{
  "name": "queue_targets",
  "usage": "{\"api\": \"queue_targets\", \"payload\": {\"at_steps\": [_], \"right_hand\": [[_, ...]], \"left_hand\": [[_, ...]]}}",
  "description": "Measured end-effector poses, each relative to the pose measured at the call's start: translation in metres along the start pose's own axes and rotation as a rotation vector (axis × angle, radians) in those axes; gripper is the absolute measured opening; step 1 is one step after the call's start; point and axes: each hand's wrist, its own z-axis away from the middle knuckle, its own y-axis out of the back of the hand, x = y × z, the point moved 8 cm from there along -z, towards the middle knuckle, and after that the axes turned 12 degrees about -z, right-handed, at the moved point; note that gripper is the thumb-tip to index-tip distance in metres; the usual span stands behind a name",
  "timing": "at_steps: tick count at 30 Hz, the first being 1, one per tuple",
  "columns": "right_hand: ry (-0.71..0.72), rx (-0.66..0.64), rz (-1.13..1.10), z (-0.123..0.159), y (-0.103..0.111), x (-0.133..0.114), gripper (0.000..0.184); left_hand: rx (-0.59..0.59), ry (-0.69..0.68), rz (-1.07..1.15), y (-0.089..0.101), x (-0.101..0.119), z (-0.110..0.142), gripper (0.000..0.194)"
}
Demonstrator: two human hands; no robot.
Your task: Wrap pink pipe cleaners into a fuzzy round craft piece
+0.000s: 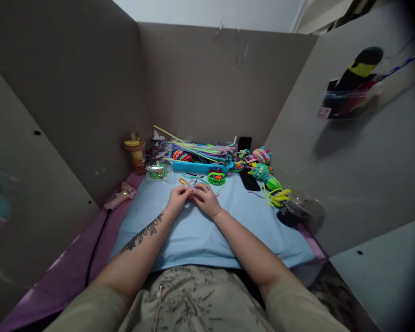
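Blue cloth (259, 240) under and around both hands. Blue tray (200, 167) of pipe cleaners beyond. Left hand (180, 198) and right hand (206, 199) nearly closed, fingertips together, pinching a small pinkish piece (191, 188); its shape unclear. Orange loop (183, 182) just beyond left hand.

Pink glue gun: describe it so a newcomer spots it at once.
Find the broad pale blue cloth. Off its left edge, on the purple cloth, lies the pink glue gun. Unlike the brown-lidded cup beyond it, it trails a black cord and shows a glowing light.
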Motion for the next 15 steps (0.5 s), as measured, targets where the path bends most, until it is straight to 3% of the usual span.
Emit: {"api": "queue_targets", "payload": {"at_steps": [9,11,15], "right_hand": [[0.056,-0.025,0.039,0.001,-0.004,-0.001,0.020],[0.053,0.000,-0.009,0.001,-0.001,-0.002,0.021],[-0.081,0.145,-0.163,0.004,0.018,0.010,0.042]], "left_hand": [[0.032,0.008,0.024,0.001,-0.001,0.001,0.024],[0.049,0.006,0.032,0.002,-0.002,0.001,0.025],[0.094,-0.003,0.054,0.008,-0.006,0.000,0.029]]}}
